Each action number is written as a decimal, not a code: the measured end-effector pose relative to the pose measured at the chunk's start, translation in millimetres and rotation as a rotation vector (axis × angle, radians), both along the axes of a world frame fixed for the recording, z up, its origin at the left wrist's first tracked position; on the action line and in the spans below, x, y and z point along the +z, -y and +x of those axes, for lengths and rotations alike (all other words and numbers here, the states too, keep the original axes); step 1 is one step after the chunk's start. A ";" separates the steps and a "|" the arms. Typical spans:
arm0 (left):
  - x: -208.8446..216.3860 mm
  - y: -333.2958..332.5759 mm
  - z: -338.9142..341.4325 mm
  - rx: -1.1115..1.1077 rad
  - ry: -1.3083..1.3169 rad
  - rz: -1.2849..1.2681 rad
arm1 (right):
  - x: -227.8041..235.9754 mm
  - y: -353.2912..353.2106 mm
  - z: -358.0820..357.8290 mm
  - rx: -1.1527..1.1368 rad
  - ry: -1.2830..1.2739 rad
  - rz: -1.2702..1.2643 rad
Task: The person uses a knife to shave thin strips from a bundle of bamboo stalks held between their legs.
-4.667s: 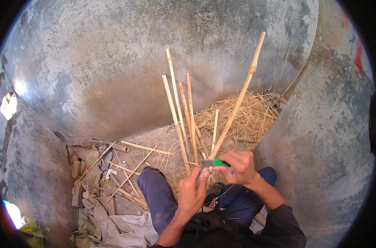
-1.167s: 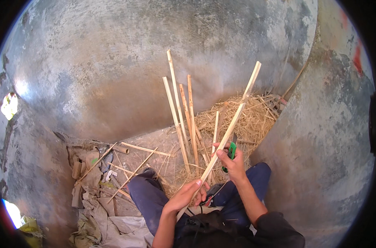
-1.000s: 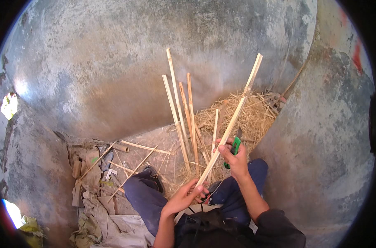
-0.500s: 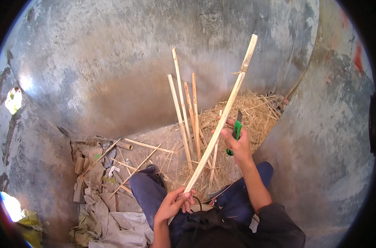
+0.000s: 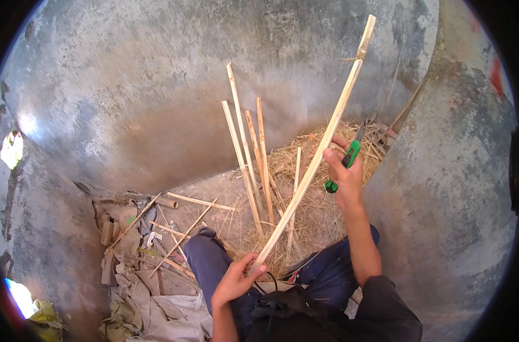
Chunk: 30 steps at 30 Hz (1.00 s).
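A long pale split-bamboo strip (image 5: pixel 319 158) slants up and away to the right in front of me, with a rough node and a loose splinter near its far end. My left hand (image 5: pixel 236 280) is closed around the strip's near end, close to my lap. Farther up, my right hand (image 5: pixel 349 176) grips a green utility knife (image 5: pixel 351 154) whose dark blade is out, pointing up and away from the strip. The thumb and fingers of that same hand also touch the strip.
Several bamboo strips (image 5: pixel 236 137) lean against the grey curved wall (image 5: pixel 157 85) ahead. Straw and shavings (image 5: pixel 294 162) heap at the wall's foot. Thin sticks (image 5: pixel 185 236) and crumpled cloth (image 5: pixel 177 313) lie on the left. My knees (image 5: pixel 211 253) flank the work.
The strip has slid up and to the right, and its near end now sits in my left hand. My right hand has moved up and right with the knife.
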<state>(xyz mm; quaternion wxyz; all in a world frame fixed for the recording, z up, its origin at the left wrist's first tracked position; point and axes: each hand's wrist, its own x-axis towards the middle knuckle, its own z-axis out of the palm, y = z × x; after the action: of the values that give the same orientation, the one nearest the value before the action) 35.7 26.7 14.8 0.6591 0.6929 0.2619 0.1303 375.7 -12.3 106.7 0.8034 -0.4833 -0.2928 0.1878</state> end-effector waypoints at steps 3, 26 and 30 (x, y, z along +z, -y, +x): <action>-2.6 5.0 2.5 0.148 0.021 -0.076 | -1.8 -1.9 1.1 -0.007 0.081 -0.038; 49.9 21.2 77.6 0.422 0.244 0.425 | -46.6 60.7 -81.3 0.025 1.250 -0.260; 58.1 24.9 78.0 0.468 0.153 0.487 | -40.0 59.3 -80.0 -0.053 1.249 -0.274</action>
<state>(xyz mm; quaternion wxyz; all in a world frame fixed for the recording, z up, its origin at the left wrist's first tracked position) 113.7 1.8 73.0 0.4446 0.7390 0.3247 0.3883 295.7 -71.5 66.6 0.4166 -0.6071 -0.6671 -0.1136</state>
